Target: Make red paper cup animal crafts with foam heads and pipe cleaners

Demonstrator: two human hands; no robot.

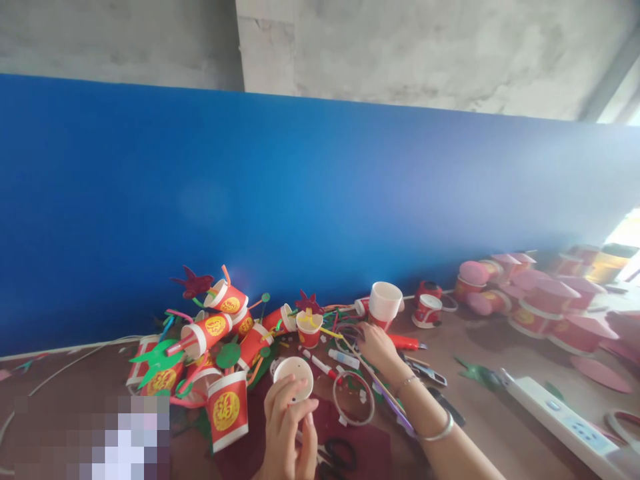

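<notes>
My left hand [290, 423] is at the bottom centre, its fingers curled round a white-rimmed paper cup [295, 373] whose open mouth faces me. My right hand [373, 343] reaches farther forward, just in front of a stack of white cups [385, 301]. Its fingertips are among thin straws or sticks, and whether they grip any is hard to see. Red cups with yellow emblems [227, 412], fitted with straws and paper shapes, lie heaped to the left. A cup with a dark red paper shape [309, 328] stands between the heap and the stack.
Scissors [340, 455] lie by my left hand. A tape roll [353, 398], glue stick [344, 359], red marker [323, 366] and red tool [404, 342] are mid-table. At right are a white power strip [565, 417] and pink-topped cups [545, 300]. A blue panel [300, 200] stands behind.
</notes>
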